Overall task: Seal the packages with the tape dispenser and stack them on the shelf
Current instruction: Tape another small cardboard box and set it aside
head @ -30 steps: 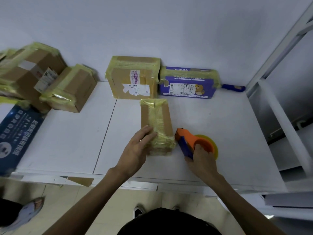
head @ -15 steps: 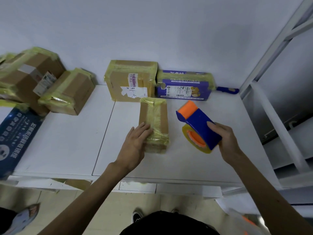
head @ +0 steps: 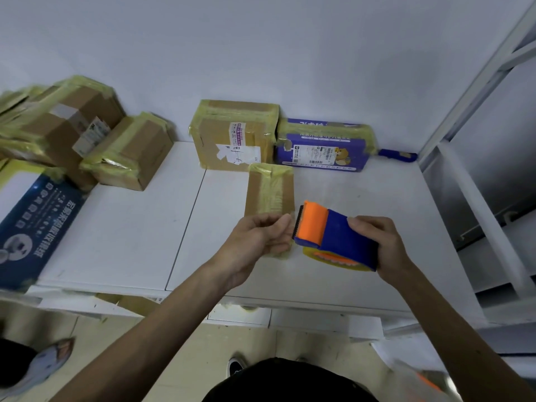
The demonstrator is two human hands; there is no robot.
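- Gripping the tape dispenser (head: 333, 236), the right hand (head: 380, 245) could nick the left hand (head: 258, 239), which is curled by the blade (head: 298, 224); whether it pinches tape, I cannot tell.
- With no hand seemingly on it, the package (head: 271, 192) may slide on the counter (head: 130, 236).

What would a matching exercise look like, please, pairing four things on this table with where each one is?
Things:
1. tape dispenser
2. small taped box
3. purple box
4. blue handle

Places:
A. at the wall, right of the big brown box
B. gripped in the right hand
C. back right, by the shelf frame
D. on the table, just beyond the left hand

Pairs: 1-B, 2-D, 3-A, 4-C.
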